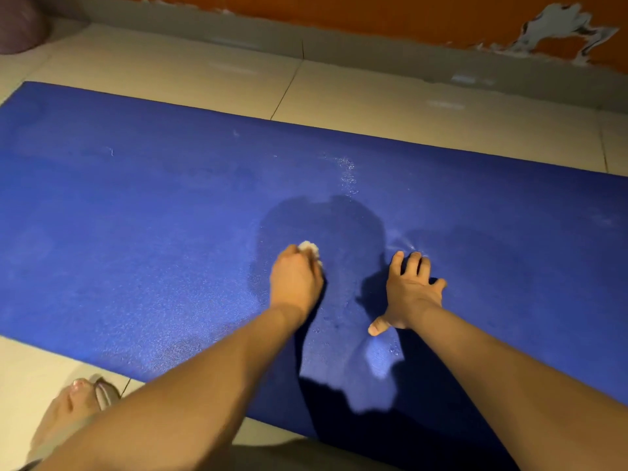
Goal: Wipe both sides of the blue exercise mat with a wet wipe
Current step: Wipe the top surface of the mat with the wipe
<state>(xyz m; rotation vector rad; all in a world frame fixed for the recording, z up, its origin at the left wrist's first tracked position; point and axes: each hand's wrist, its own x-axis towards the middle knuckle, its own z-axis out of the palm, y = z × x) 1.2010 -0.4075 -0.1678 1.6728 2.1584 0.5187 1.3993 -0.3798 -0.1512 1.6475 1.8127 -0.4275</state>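
Left hand scrubbing the mat with a balled-up wipe, right hand holding it down

The blue exercise mat (136,215) lies flat on the tiled floor (373,96), long axis running left-right across the view. The left hand (296,282) is clenched round the wet wipe (310,248) and pressing it onto the mat near the middle. The right hand (413,290) is just beside it, fingers spread flat on the mat. There's a darker damp-looking patch right ahead of both hands, so I'd guess the dry stretch off to the left is next, and the left hand's closer. Most of the wipe is buried in the fist, both mat ends are cut off, and the underside is hidden.
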